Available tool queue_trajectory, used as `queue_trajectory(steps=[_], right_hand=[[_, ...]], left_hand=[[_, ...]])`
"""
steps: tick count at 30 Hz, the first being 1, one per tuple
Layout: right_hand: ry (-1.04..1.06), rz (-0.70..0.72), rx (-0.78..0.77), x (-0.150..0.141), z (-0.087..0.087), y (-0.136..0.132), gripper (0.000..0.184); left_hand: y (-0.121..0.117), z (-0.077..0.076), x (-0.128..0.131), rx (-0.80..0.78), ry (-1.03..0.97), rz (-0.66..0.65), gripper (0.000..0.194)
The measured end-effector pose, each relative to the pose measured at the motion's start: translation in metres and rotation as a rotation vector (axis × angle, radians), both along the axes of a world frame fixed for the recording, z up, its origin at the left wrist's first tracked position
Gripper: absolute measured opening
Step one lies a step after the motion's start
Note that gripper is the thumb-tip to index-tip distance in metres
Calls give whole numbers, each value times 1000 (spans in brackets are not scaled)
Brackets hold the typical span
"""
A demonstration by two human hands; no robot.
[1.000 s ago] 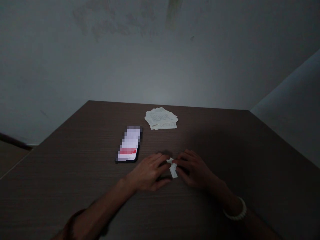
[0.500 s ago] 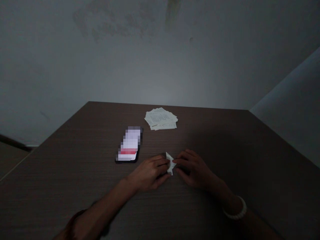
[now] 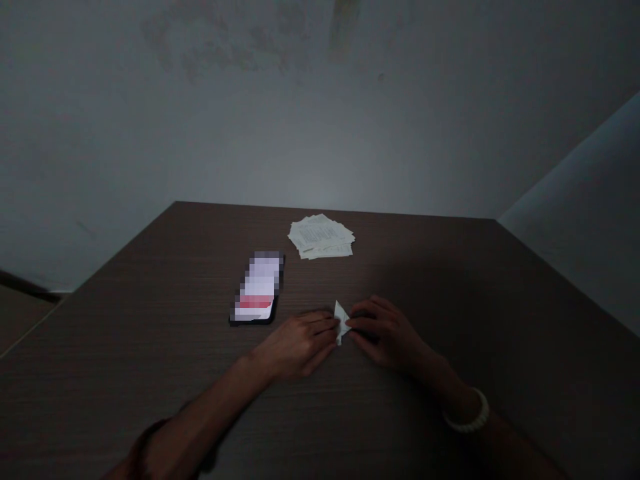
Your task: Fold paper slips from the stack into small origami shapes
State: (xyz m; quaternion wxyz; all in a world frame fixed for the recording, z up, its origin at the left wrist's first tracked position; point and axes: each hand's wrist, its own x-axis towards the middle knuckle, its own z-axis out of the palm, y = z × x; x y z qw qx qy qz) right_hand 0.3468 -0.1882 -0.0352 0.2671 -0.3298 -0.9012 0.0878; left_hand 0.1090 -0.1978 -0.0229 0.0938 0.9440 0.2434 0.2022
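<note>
A small piece of folded white paper [image 3: 341, 324] lies on the dark wooden table between my two hands, its pointed tip sticking up toward the far side. My left hand [image 3: 303, 343] holds the paper's left edge down, fingers together and partly covering it. From the other side, my right hand [image 3: 387, 337] pinches the right corner between thumb and fingertips. The undersides of the fingers and part of the folds are hidden.
A phone [image 3: 257, 287] with a lit, blurred screen lies left of my hands. Farther back sits a loose stack of printed paper sheets [image 3: 320, 237]. The table [image 3: 150, 267] reaches a stained grey wall [image 3: 300, 133] at its far edge.
My left fingers have drawn back slightly to the left, so more of the folded paper's face shows. My right hand stays at its right corner. The phone and stack have not moved.
</note>
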Motion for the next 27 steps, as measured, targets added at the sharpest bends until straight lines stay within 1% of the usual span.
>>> queue_trajectory(steps=[5, 7, 10, 12, 15, 18, 20, 24, 27], right_hand=[[-1, 8, 8, -3, -2, -2, 18], [-10, 11, -8, -5, -2, -2, 18], [9, 10, -14, -6, -2, -3, 19], [19, 9, -15, -6, -2, -3, 19], [13, 7, -22, -7, -2, -2, 19], [16, 3, -12, -7, -2, -3, 18], [17, 0, -11, -7, -1, -3, 16], [28, -11, -12, -7, -2, -3, 14], [72, -95, -16, -7, -2, -3, 21]], left_hand=[[0, -2, 0, -13, -35, -1, 24], [0, -3, 0, -42, -42, 8, 23], [0, -3, 0, -106, -50, 30, 27], [1, -4, 0, -127, -57, 42, 23], [1, -4, 1, -112, -66, 42, 19], [0, -4, 2, -101, -71, 45, 20], [-1, -2, 3, -118, -67, 81, 20], [-1, 0, 4, -152, -79, 231, 15], [-1, -1, 4, -163, -89, 246, 14]])
